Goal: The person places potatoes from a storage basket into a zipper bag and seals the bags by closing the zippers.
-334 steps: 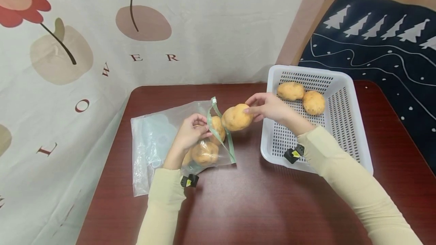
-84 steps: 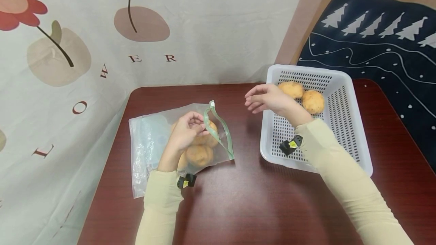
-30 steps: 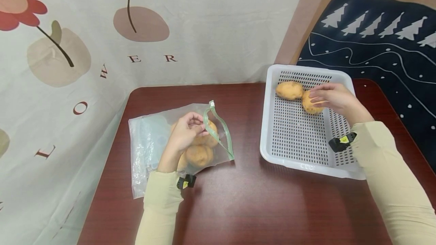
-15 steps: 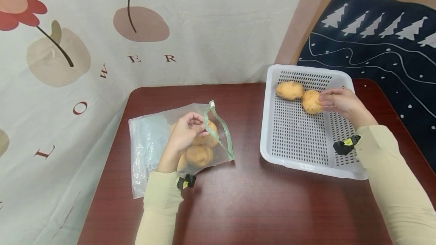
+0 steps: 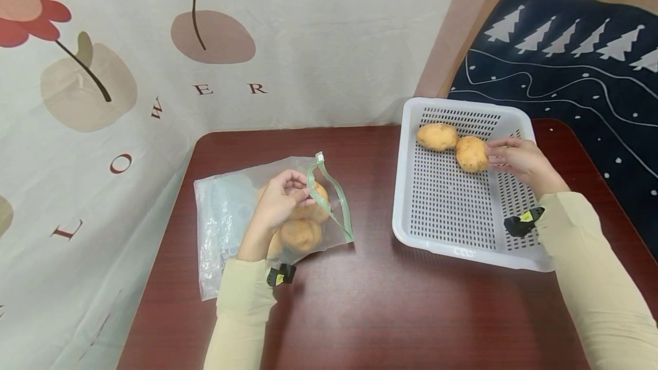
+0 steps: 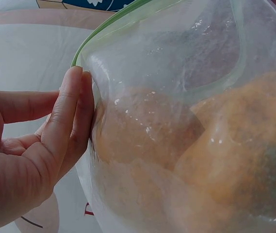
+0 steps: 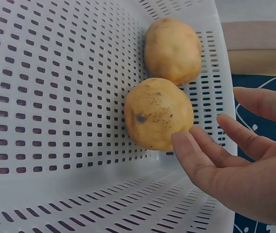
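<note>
With its fingertips on the rim near the green zip, my left hand (image 5: 281, 196) pinches a clear zip bag (image 5: 231, 204) lying on the table. Several potatoes (image 5: 301, 235) show through the plastic, and the bag's mouth gapes toward the right. In the left wrist view the bag (image 6: 142, 63) fills most of the frame, its potatoes blurred behind the film. Over the white basket (image 5: 452, 251), my right hand (image 5: 516, 159) has relaxed, spread fingers, its fingertips right at the side of a round potato (image 7: 158, 114). A second, longer potato (image 7: 172, 51) sits against that one.
The dark red table (image 5: 370, 307) ends at a wall with a printed cloth (image 5: 329, 61) behind it. A navy cloth with white trees (image 5: 570, 79) hangs beyond the basket. Each wrist carries a small black camera (image 5: 281, 274).
The potato my right hand held at the bag's mouth has gone into the bag. That hand moved right over the basket, then slid slightly right along the round potato. My left hand stays put.
</note>
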The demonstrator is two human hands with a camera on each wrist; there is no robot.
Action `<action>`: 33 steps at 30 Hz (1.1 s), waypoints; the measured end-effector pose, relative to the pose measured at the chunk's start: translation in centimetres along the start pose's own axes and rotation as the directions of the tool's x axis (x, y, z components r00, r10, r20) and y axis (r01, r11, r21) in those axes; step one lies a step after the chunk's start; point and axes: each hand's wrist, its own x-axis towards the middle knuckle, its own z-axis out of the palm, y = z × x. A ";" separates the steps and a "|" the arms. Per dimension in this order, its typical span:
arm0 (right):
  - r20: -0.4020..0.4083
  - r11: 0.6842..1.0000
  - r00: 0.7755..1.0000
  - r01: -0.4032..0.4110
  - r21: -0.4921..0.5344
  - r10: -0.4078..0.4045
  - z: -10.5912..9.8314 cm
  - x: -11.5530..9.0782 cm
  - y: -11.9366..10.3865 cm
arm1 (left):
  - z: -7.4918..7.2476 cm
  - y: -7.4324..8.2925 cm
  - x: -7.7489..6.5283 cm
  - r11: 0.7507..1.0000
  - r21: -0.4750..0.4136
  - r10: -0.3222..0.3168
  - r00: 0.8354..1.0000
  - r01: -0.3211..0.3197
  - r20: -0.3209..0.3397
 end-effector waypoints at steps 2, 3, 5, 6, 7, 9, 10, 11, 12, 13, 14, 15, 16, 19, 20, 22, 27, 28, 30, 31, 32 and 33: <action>-0.006 1.000 1.000 -0.008 -0.001 0.008 0.0 -0.1 0.0 | 0.0 0.0 0.0 1.000 0.000 0.001 1.000 -0.001 0.001; -0.010 1.000 1.000 -0.010 -0.002 0.010 0.1 -0.1 0.0 | 0.0 0.0 0.0 1.000 -0.002 0.000 1.000 0.000 0.001; -0.014 1.000 1.000 -0.015 -0.001 0.015 0.1 -0.1 0.1 | 0.0 0.0 0.0 1.000 -0.003 0.000 1.000 0.000 0.000; -0.014 1.000 1.000 -0.019 -0.003 0.019 0.1 -0.1 0.2 | 0.0 0.0 0.1 1.000 -0.007 0.000 1.000 0.000 0.001; -0.013 1.000 1.000 -0.024 -0.005 0.024 0.1 -0.1 0.4 | 0.0 -0.1 0.1 1.000 -0.011 -0.001 1.000 0.001 0.002; -0.011 0.999 1.000 -0.028 -0.015 0.028 0.1 -0.1 0.6 | 0.0 -0.1 0.1 1.000 -0.020 -0.003 1.000 0.003 0.003; -0.012 0.999 0.999 -0.033 -0.018 0.032 0.1 -0.1 0.7 | 0.0 -0.1 0.2 1.000 -0.023 -0.004 1.000 0.004 0.003; -0.013 0.999 0.999 -0.039 -0.014 0.039 0.1 -0.1 0.8 | 0.0 -0.2 0.2 1.000 -0.027 -0.004 1.000 0.004 0.004; -0.016 0.999 0.999 -0.044 -0.012 0.044 0.2 -0.1 0.8 | 0.0 -0.2 0.2 1.000 -0.030 -0.004 1.000 0.004 0.006; -0.017 0.999 0.999 -0.047 -0.007 0.047 0.2 -0.1 0.9 | 0.1 -0.2 0.2 0.999 -0.032 -0.005 1.000 0.005 0.005; -0.019 0.999 0.999 -0.049 -0.003 0.049 0.2 -0.1 0.9 | 0.1 -0.2 0.2 0.999 -0.032 -0.005 1.000 0.005 0.005; -0.020 0.999 0.999 -0.050 0.002 0.050 0.2 -0.1 1.0 | 0.1 -0.2 0.2 0.999 -0.033 -0.004 1.000 0.004 0.006; -0.020 0.999 0.998 -0.054 0.008 0.054 0.2 -0.1 1.0 | 0.1 -0.2 0.2 0.999 -0.033 -0.002 1.000 0.003 0.005; -0.015 0.998 0.998 -0.056 0.012 0.057 0.2 0.0 1.1 | 0.1 -0.1 0.1 0.999 -0.032 0.001 1.000 -0.001 0.006; -0.012 0.998 0.998 -0.059 0.010 0.059 0.1 0.0 1.1 | 0.1 -0.2 0.1 0.999 -0.032 0.001 1.000 -0.001 0.006; -0.012 0.998 0.998 -0.067 0.016 0.067 0.1 0.1 1.1 | 0.1 -0.1 0.1 1.000 -0.031 0.002 1.000 -0.001 0.006; -0.016 0.997 0.998 -0.063 0.042 0.064 0.2 0.5 1.4 | 0.1 0.0 0.0 1.000 -0.027 0.000 1.000 0.000 0.003; -0.015 0.997 0.998 -0.059 0.049 0.060 0.3 0.5 1.5 | 0.1 0.0 0.0 1.000 -0.027 0.000 1.000 0.000 0.003; -0.012 0.997 0.999 -0.051 0.056 0.052 0.3 0.7 1.6 | 0.1 0.0 0.0 1.000 -0.027 0.000 1.000 0.000 0.003; -0.012 0.997 0.999 -0.050 0.057 0.050 0.4 0.7 1.6 | 0.1 -0.1 0.0 1.000 -0.027 0.000 1.000 0.000 0.003; -0.012 0.997 0.999 -0.050 0.060 0.051 0.4 0.8 1.6 | 0.1 -0.1 0.0 1.000 -0.027 0.000 1.000 0.000 0.003; -0.014 0.997 0.999 -0.052 0.065 0.053 0.4 0.8 1.6 | 0.0 -0.1 0.0 1.000 -0.027 0.001 1.000 -0.001 0.003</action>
